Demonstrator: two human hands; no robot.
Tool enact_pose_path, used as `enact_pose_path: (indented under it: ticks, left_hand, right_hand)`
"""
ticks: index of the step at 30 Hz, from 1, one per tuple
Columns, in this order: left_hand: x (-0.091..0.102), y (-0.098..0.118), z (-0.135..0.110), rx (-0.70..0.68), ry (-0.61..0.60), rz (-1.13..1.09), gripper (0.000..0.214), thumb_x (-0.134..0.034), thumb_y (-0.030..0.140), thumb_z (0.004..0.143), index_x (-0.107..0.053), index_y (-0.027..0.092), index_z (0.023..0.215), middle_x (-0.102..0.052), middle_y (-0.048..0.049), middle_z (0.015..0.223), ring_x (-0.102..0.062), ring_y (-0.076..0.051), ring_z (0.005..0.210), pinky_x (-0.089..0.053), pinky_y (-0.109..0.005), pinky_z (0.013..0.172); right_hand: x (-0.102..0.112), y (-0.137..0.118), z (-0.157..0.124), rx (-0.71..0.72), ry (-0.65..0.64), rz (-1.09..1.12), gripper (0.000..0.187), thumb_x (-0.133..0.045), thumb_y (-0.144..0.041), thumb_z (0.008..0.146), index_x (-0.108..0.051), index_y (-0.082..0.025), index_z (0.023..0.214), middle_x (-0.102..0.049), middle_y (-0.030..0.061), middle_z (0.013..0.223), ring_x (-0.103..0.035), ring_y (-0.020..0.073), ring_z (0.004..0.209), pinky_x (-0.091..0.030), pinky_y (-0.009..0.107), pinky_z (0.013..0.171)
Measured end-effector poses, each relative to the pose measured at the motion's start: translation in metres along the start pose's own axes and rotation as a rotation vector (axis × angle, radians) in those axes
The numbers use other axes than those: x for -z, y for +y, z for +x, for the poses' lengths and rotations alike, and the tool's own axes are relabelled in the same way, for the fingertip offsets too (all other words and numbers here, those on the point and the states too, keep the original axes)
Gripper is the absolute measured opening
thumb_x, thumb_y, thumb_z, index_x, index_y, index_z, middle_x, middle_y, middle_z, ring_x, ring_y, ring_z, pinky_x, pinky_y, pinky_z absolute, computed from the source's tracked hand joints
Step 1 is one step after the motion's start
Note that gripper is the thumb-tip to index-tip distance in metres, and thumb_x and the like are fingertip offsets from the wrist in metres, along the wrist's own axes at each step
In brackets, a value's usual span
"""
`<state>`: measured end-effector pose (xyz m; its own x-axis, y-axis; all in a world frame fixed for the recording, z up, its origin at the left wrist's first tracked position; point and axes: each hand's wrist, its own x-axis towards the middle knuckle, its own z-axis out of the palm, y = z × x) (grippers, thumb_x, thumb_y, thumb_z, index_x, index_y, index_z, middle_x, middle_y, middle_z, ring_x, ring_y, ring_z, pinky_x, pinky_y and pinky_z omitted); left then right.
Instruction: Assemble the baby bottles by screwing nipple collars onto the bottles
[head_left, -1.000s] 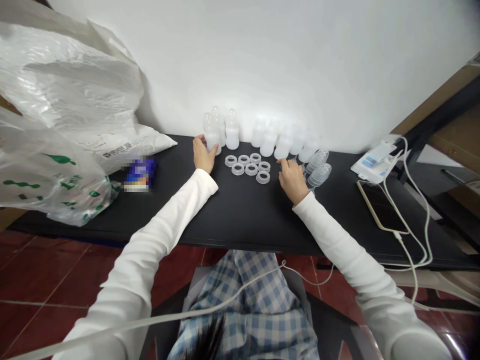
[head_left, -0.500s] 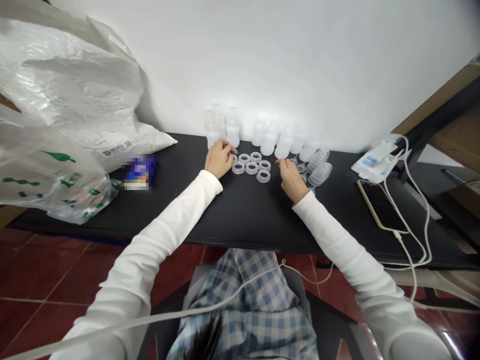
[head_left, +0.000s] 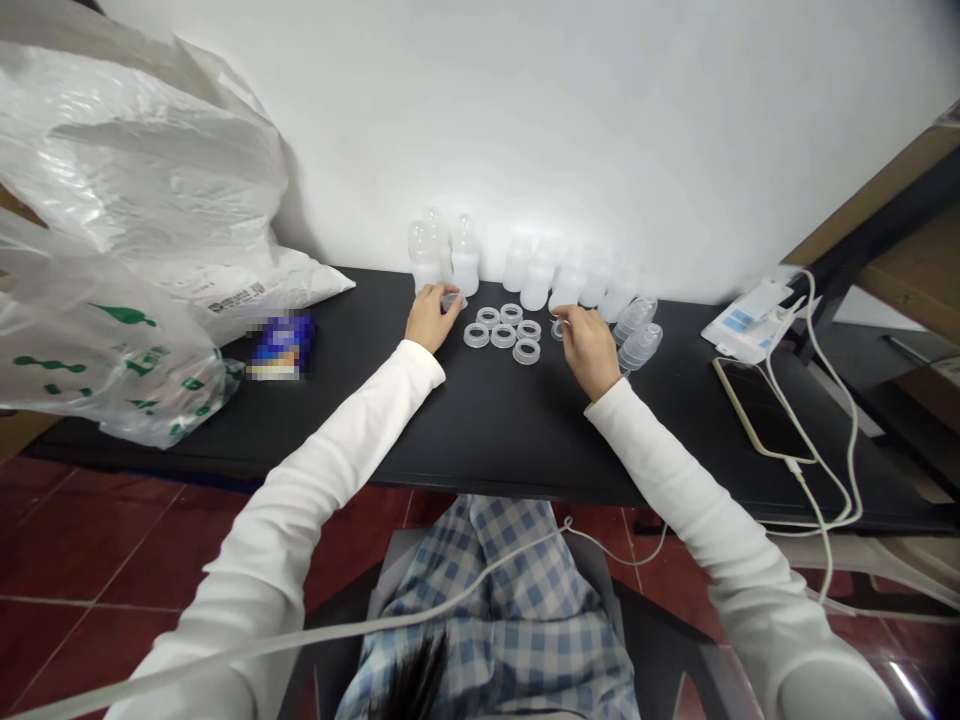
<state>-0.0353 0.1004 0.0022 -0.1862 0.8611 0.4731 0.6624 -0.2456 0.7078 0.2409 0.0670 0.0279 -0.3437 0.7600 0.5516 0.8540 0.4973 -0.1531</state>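
White wall [head_left: 525, 120] behind, red tiled floor [head_left: 112, 540] below, black table [head_left: 480, 430] between. Landmark for these notes: the ring cluster [head_left: 504, 345], six translucent collars lying flat near mid-table. Well to the left of the cluster, a large clear plastic bag [head_left: 150, 160] bulges against the wall; in front of it, also far left of the cluster, a green-printed bag [head_left: 97, 350] sags toward the table edge. Nearer the cluster, though still well left of it, lies a blue packet [head_left: 281, 350], its label blurred out. Just left of the cluster, the left hand [head_left: 431, 320], white-sleeved, has thumb and fingers closed about a single ring [head_left: 453, 301], apart from the other six. Behind that hand, to the left of and beyond the cluster, three domed bottles [head_left: 465, 265] stand upright. Beyond the cluster and to its right, a group of frosted bottles [head_left: 537, 290] stands close together before the wall. Right of the cluster, the right hand [head_left: 590, 350] is palm down, fingers curled at a small clear piece [head_left: 557, 332]; gripped or merely touched, cannot tell. Farther right of the cluster, beside that hand, tilt clear domed covers [head_left: 640, 345]. Far right of the cluster: a phone [head_left: 761, 410], dark-screened, with white cable [head_left: 853, 440] looping past it.
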Motion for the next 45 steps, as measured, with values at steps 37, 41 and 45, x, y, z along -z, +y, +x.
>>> enact_pose_path:
  ticks: [37,41,45]
  left_hand:
    - [-0.036,0.068,-0.049,0.314,-0.505,-1.051,0.028,-0.071,0.042,0.088,-0.058,0.017,0.085,-0.069,-0.0018,0.083,-0.072,-0.012,0.072,-0.063,-0.028,0.076]
    - [-0.038,0.065,-0.05,0.255,-0.527,-1.008,0.038,-0.081,0.044,0.078,-0.059,0.017,0.094,-0.073,-0.0023,0.084,-0.074,-0.015,0.075,-0.063,-0.033,0.083]
    - [-0.041,0.061,-0.051,0.213,-0.497,-0.978,0.042,-0.083,0.042,0.075,-0.058,0.018,0.098,-0.073,-0.0003,0.079,-0.073,-0.016,0.073,-0.062,-0.033,0.081]
  right_hand:
    - [-0.023,-0.019,-0.006,-0.016,0.216,0.336,0.022,-0.057,-0.039,0.095,-0.061,-0.02,0.104,-0.06,0.0024,0.087,-0.053,0.0162,0.075,-0.045,0.033,0.078]
    - [-0.026,-0.017,-0.006,-0.042,0.217,0.359,0.026,-0.057,-0.042,0.094,-0.057,-0.02,0.109,-0.059,0.0011,0.088,-0.049,0.0143,0.069,-0.044,0.032,0.074]
    - [-0.026,-0.019,-0.007,-0.022,0.185,0.354,0.028,-0.053,-0.041,0.096,-0.057,-0.019,0.113,-0.061,0.0023,0.09,-0.051,0.0147,0.07,-0.043,0.032,0.075]
